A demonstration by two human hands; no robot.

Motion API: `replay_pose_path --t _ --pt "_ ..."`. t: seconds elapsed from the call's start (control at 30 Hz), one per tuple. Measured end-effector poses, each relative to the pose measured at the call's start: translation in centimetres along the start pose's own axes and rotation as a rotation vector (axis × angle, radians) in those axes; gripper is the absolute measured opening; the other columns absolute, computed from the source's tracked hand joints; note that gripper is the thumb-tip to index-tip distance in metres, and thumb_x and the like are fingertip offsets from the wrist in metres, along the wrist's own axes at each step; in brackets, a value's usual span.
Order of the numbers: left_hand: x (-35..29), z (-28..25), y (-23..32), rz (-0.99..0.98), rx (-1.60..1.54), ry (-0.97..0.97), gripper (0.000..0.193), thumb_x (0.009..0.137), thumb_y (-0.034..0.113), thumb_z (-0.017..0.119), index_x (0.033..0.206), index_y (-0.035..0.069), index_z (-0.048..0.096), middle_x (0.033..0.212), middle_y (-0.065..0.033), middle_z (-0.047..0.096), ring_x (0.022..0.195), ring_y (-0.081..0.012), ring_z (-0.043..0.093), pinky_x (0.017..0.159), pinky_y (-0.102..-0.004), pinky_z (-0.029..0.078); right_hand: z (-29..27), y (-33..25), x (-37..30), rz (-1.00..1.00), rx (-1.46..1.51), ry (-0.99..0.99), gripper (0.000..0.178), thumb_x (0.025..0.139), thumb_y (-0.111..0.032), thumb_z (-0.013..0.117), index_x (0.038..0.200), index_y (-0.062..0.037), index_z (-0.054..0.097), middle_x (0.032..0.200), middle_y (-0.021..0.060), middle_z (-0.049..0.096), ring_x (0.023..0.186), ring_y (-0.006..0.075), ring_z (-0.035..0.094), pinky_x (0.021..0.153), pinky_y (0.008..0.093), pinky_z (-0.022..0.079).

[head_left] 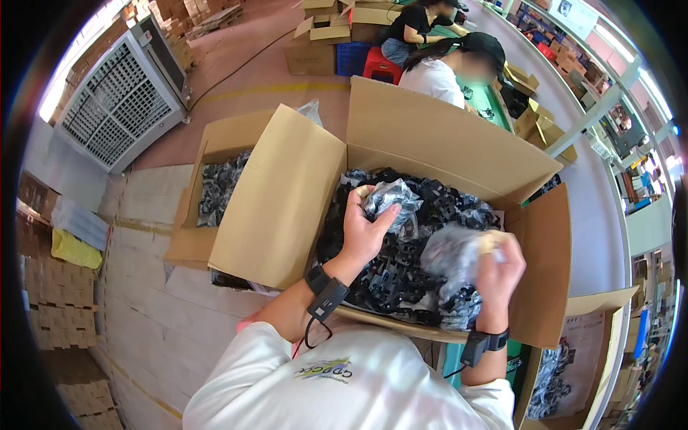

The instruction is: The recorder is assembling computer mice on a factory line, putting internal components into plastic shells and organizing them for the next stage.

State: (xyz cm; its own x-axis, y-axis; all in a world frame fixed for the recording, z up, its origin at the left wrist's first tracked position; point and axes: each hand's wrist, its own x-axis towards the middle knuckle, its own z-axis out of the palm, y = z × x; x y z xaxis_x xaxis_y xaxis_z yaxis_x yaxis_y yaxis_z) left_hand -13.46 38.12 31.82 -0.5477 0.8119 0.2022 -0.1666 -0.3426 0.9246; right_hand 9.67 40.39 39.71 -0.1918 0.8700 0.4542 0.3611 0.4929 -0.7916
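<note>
White shirt (344, 394); plastic bags (398, 201) in fingers (356, 196)

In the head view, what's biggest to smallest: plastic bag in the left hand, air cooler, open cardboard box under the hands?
1. Open cardboard box
2. Air cooler
3. Plastic bag in the left hand

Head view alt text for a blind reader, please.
The left hand holds a crumpled clear bag and the right hand a blurred bag, over an open cardboard box of black parts. Another box stands left; two people are at a green bench beyond.
</note>
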Motion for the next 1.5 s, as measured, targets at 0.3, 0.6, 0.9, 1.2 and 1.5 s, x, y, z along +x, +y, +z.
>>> replay_pose_path --t 0.3,0.6,0.9,1.2,1.5 --pt "0.1 0.0 -0.1 -0.054 -0.116 -0.066 0.041 0.090 0.010 0.074 0.120 0.002 0.047 0.105 -0.0057 0.062 0.093 -0.0095 0.060 0.082 -0.0260 0.051 -0.3 -1.0 0.1 0.247 0.278 0.110 0.007 0.082 0.004 0.062 0.086 0.0013 0.066 0.080 0.0042 0.066 0.076 0.0137 0.061 0.067 0.0301 0.050" --pt "-0.1 -0.4 0.0 -0.051 -0.108 -0.067 0.040 0.091 0.011 0.073 0.121 0.003 0.047 0.106 -0.0049 0.062 0.094 -0.0082 0.058 0.084 -0.0259 0.050 0.4 0.0 0.8 -0.010 0.090 -0.042 0.015 0.075 -0.006 0.071 0.080 0.0011 0.058 0.090 0.0168 0.067 0.077 0.0346 0.064 0.071 0.0367 0.052" --pt "-0.5 -0.1 0.9 -0.134 -0.251 -0.350 0.036 0.095 0.010 0.068 0.127 0.006 0.051 0.119 -0.0046 0.062 0.108 -0.0118 0.058 0.096 -0.0293 0.046 3.3 0.5 0.8 0.217 0.410 -0.213 0.017 0.089 -0.006 0.073 0.102 0.0004 0.065 0.090 0.0015 0.067 0.084 0.0077 0.060 0.076 0.0240 0.049" --pt "-0.5 -0.3 0.0 -0.054 -0.185 -0.271 0.037 0.091 0.003 0.071 0.122 0.008 0.051 0.119 -0.0050 0.061 0.108 -0.0132 0.059 0.096 -0.0314 0.048 4.7 -0.3 0.5 -0.088 -0.186 -0.332 0.013 0.082 -0.009 0.076 0.088 0.0000 0.068 0.077 0.0160 0.068 0.067 0.0293 0.066 0.063 0.0342 0.052" --pt "-0.3 0.1 0.6 -0.186 -0.405 -0.097 0.036 0.091 -0.003 0.069 0.120 0.007 0.051 0.112 -0.0046 0.064 0.100 -0.0111 0.062 0.090 -0.0297 0.053 4.2 -0.3 -1.2 0.156 0.205 -0.349 0.008 0.082 -0.005 0.071 0.085 0.0005 0.067 0.074 0.0094 0.065 0.067 0.0150 0.060 0.062 0.0299 0.048"
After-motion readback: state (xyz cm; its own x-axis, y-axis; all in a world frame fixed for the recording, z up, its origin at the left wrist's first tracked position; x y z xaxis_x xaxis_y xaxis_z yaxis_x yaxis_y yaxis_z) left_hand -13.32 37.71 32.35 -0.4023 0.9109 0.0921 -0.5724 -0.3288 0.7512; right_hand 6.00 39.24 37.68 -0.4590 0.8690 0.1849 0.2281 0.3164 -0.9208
